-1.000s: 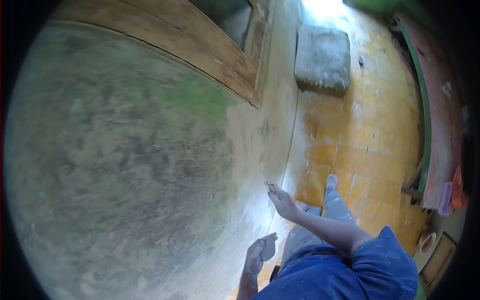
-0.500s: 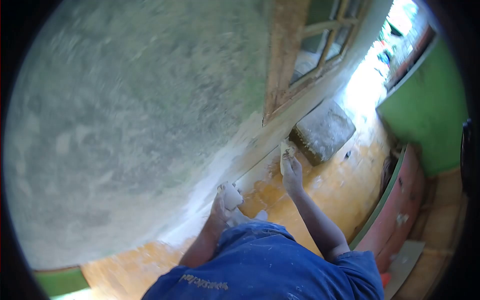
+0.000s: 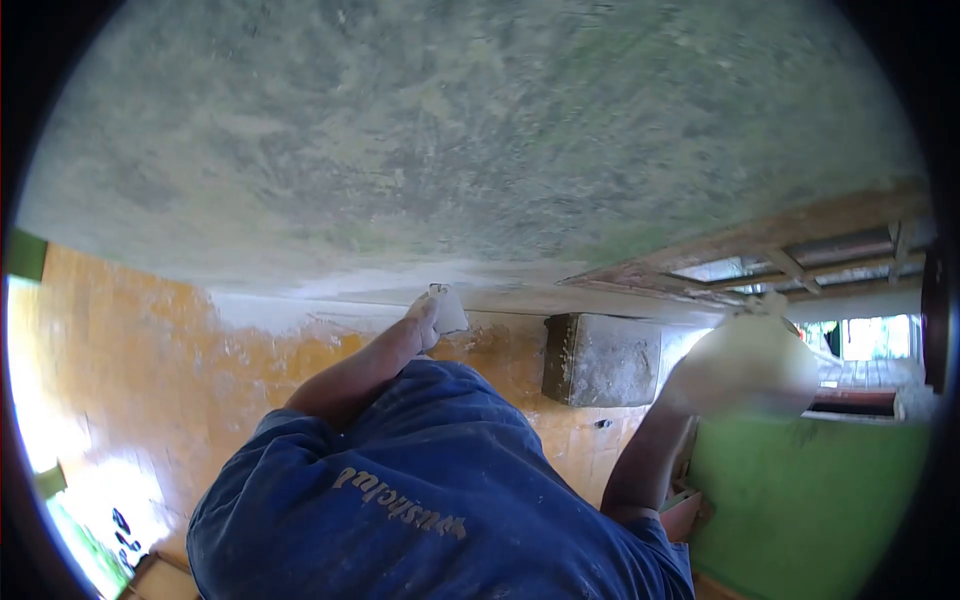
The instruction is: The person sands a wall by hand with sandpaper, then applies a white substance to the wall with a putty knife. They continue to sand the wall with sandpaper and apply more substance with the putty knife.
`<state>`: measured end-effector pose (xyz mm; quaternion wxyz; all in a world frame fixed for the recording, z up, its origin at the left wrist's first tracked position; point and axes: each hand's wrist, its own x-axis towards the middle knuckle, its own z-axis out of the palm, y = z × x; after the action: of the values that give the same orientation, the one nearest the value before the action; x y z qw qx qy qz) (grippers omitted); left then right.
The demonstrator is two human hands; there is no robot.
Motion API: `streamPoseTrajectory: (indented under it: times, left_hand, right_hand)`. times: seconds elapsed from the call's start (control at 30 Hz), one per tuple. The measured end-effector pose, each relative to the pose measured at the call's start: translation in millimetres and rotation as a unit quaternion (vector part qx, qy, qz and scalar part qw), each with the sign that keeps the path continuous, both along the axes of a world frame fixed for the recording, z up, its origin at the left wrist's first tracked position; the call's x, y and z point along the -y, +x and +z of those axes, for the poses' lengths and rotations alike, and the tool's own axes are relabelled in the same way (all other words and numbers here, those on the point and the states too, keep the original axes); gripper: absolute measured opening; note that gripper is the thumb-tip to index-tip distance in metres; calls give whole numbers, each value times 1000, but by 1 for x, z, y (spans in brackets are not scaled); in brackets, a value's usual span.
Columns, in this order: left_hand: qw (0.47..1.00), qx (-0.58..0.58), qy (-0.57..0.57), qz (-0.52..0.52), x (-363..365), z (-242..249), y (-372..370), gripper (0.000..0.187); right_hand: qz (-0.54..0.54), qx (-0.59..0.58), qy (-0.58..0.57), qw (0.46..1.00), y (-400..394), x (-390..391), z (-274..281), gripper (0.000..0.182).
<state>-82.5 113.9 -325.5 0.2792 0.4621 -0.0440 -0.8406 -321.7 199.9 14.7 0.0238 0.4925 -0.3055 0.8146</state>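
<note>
My left hand (image 3: 425,317) is closed on a pale flat plate (image 3: 449,309), close to the foot of the grey-green wall (image 3: 380,150). The plate is white and roughly squared. My right forearm (image 3: 645,460) stretches out to the right, below the window frame. A pale blurred patch (image 3: 745,368) covers my right hand, so its fingers are hidden. Just above the patch shows a small whitish, lumpy piece (image 3: 764,304); whether the hand holds it cannot be made out.
A dusty grey block (image 3: 605,360) rests on the orange-yellow floor (image 3: 280,350) beside the wall, between my arms. The wooden window frame (image 3: 790,265) is at the right. A green panel (image 3: 810,500) stands at lower right. Dark footwear (image 3: 124,535) lies at lower left.
The view has turned, so the wall now runs across the top. My right hand has moved away from the block, farther out, and is now blurred. My left hand still holds the plate.
</note>
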Motion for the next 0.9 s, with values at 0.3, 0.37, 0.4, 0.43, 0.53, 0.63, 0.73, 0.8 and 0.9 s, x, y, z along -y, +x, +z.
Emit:
streamPoseTrajectory:
  times: [0.3,0.37,0.4,0.43,0.53,0.63,0.73,0.8,0.9]
  left_hand:
    - [960,54,31,271,2,-27,-60,32]
    - [923,156,3,352,10,5,-79,42]
    - [919,160,6,361,11,19,-90,42]
    - [898,166,-19,408,10,35,-103,47]
    - [857,169,-77,481,17,66,-160,51]
    - [793,324,-166,488,19,57,-227,55]
    - [839,332,-179,392,-10,80,-276,54]
    - [858,220,-173,430,-21,97,-304,57]
    - [880,245,-174,368,-35,108,-325,60]
  right_hand:
    - [-145,-238,-90,956,-80,67,43,63]
    - [-107,-203,-88,969,-97,78,38,62]
    - [-87,-167,-89,978,-108,80,35,61]
    - [-39,-184,-32,982,-138,72,27,66]
    - [61,-229,-25,971,-172,69,12,55]
    - [80,-102,81,988,-202,43,-34,57]
    - [138,-4,158,978,-236,10,-77,53]
    - [146,10,211,966,-257,-9,-99,52]
    - [49,12,288,956,-289,-22,-131,31]
